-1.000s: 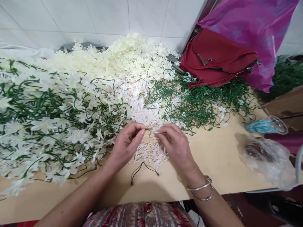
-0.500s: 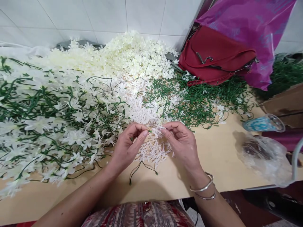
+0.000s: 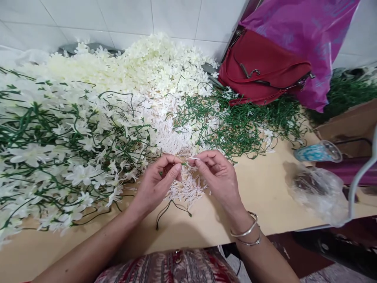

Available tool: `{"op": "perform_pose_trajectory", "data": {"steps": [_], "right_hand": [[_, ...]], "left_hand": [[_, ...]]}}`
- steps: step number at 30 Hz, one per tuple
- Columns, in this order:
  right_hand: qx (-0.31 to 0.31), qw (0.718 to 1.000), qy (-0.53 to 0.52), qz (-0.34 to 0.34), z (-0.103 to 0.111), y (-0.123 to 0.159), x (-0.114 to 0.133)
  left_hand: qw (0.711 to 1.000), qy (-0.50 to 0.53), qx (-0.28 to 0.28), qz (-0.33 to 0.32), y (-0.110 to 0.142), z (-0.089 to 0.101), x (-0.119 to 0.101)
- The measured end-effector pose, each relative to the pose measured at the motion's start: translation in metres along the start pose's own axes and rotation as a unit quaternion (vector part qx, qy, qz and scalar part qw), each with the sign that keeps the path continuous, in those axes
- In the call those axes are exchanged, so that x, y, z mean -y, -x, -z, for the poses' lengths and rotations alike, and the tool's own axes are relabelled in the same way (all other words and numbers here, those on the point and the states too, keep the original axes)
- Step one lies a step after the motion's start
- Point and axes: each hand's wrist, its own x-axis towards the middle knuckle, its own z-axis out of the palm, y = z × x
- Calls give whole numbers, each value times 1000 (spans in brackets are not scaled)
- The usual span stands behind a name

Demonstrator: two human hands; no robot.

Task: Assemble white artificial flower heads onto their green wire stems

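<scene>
Stem (image 3: 184, 163) over the bench (image 3: 262, 188), pinched in my left hand (image 3: 160, 179) while my right hand (image 3: 219, 179) pinches a white strand (image 3: 194, 158), looks light and bendy to me, best held near its tip.

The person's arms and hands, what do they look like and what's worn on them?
The left hand and right hand are ungloved, and the forearms show no sleeves. Two slim, silver-coloured bangles circle the right wrist; the left wrist shows none.
</scene>
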Motion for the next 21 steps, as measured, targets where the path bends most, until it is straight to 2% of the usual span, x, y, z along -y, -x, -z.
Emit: {"op": "perform_pose_trajectory", "data": {"steps": [4, 8, 12, 14, 17, 19, 21], "right_hand": [[-29, 999, -7, 12, 1, 0, 5], [-101, 993, 46, 47, 8, -3, 5], [-159, 984, 47, 71, 17, -7, -2], [-168, 983, 22, 67, 21, -9, -5], [-160, 985, -18, 54, 24, -10, -5], [-145, 987, -37, 56, 23, -10, -3], [-130, 988, -52, 66, 22, -10, -2]], "left_hand": [[996, -73, 12, -49, 1, 2, 3], [963, -200, 61, -167, 4, 1, 3], [944, -226, 113, -213, 5, 0, -4], [941, -234, 106, -219, 3, 0, -9], [933, -272, 55, -229, -5, 1, -12], [922, -307, 29, -234, -14, -1, -12], [906, -339, 30, -250, -27, -6, -12]]}}
